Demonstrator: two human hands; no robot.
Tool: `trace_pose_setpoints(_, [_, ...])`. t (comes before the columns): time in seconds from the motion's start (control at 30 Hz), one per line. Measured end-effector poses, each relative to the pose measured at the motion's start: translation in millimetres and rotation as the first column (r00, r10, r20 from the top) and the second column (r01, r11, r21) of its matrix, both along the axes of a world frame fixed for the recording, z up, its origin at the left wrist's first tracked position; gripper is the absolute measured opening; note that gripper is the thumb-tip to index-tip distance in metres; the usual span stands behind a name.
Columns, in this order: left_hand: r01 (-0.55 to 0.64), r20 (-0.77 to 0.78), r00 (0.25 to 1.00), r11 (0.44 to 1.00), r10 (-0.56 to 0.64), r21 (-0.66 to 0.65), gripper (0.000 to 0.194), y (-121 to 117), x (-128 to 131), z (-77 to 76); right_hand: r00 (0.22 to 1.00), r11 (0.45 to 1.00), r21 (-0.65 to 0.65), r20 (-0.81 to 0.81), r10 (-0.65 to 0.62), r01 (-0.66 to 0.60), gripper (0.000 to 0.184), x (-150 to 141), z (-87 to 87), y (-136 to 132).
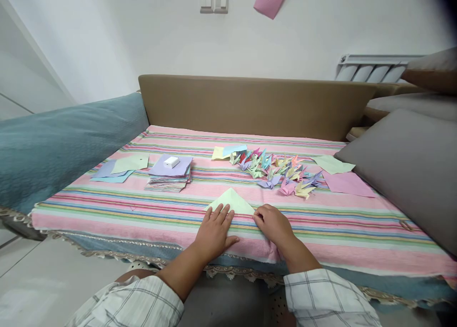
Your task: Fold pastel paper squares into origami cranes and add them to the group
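A pale green sheet of origami paper (232, 201), folded into a triangle, lies on the striped cloth with its point away from me. My left hand (216, 227) rests flat over its left and near edge, fingers spread. At the triangle's right corner, my right hand (272, 222) has thumb and forefinger pinched on the paper. Just beyond the paper sits a cluster of folded paper cranes (271, 167) in several colours. To the left stands a stack of square papers (169, 179) with a small white box-shaped object (171, 162) on top.
Loose sheets (130, 163) lie at far left; a pink sheet (348, 184) and a green sheet (333, 164) lie at right beside a grey cushion (403, 170). Yellow and blue papers (233, 150) touch the cranes. The brown backrest (250, 105) bounds the far side.
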State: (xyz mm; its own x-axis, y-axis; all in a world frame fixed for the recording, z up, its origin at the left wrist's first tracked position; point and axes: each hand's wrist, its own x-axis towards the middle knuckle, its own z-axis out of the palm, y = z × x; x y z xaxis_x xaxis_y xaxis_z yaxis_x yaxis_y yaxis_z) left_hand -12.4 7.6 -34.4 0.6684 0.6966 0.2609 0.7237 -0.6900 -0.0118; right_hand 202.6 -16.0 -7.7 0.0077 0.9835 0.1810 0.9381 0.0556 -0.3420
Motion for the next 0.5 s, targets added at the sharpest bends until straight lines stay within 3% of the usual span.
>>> trace_pose_setpoints(0.37, [0.003,0.029,1.0,1.0,-0.003,-0.004,0.072,-1.7,0.5,1.4,1.0,1.0,-0.008,-0.019,0.0,0.0,0.014,-1.0,1.1,-0.6])
trace_pose_setpoints(0.5, [-0.001,0.043,0.999,1.0,0.001,0.001,0.07,-2.1,0.6,4.3,0.999,0.999,-0.033,-0.022,0.026,-0.027,0.013,-1.5,10.1,-3.9])
